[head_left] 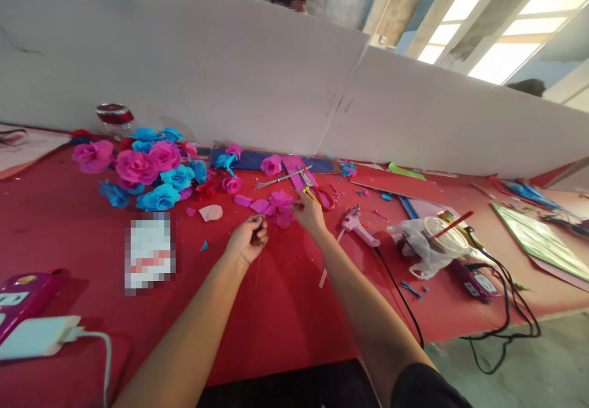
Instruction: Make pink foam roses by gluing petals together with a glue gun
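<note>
My left hand [248, 239] is closed, its fingers curled in a pinch. A thin wire seems to hang below those fingers, though it is faint. To its right, my right hand [310, 213] reaches to the edge of some pink crepe-paper petals [280, 200], fingertips bent together on one of them. More loose pink petals [260, 206] lie between the two hands. Just beyond my right hand are scissors [327, 198] with red and yellow handles. A bundle of thin wires [276, 181] lies beside the blades, across a pink paper strip [294, 169].
Pink and blue paper flowers [138, 167] are heaped at the left back. A pink glue gun [361, 227] with a cord lies to the right, near a lidded cup [448, 236] in a plastic bag. A white power bank [39, 337] is front left. A white partition [207, 70] stands behind.
</note>
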`<action>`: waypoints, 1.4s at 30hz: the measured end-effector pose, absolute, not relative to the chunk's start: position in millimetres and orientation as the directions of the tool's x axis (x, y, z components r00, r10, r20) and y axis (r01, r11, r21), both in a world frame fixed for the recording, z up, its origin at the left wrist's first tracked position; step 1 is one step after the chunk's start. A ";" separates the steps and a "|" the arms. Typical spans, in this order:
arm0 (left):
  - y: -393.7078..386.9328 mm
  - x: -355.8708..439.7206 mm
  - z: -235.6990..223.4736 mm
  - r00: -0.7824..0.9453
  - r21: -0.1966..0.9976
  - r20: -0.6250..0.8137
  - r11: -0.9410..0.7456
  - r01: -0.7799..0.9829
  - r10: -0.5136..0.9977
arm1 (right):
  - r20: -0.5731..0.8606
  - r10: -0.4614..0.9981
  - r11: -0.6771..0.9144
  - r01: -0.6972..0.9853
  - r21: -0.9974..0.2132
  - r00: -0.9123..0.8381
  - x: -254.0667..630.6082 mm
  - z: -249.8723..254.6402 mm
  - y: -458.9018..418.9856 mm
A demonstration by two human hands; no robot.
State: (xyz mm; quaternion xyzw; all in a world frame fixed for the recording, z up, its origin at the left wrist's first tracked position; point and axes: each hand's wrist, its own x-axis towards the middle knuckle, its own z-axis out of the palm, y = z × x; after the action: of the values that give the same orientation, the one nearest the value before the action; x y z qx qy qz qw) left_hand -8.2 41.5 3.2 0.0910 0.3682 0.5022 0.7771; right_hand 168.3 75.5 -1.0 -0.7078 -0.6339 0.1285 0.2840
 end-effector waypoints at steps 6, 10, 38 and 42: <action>42.6 -11.6 4.1 0.134 0.523 -0.532 0.448 -0.725 0.836 | 0.156 0.988 0.072 0.868 -0.492 0.006 149.3 -2.3 45.1; 42.4 -11.9 5.5 0.135 0.528 -0.536 0.456 -0.716 0.833 | 0.141 0.988 0.129 0.861 -0.492 -0.067 148.0 -0.5 39.4; 38.6 -7.5 6.3 0.032 0.721 -0.506 0.442 -0.534 0.862 | 0.217 0.946 -0.112 0.872 -0.477 0.240 170.9 10.7 46.8; 38.3 -5.3 4.1 0.086 0.715 -0.488 0.455 -0.531 0.868 | 0.204 0.928 -0.192 0.868 -0.458 0.313 167.8 14.9 41.3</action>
State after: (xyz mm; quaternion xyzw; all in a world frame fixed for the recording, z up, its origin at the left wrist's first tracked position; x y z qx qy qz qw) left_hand -5.3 38.3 4.1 0.1812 0.4661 0.4897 0.7143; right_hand 167.8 41.3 14.9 -0.7697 -0.5833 0.0592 0.2528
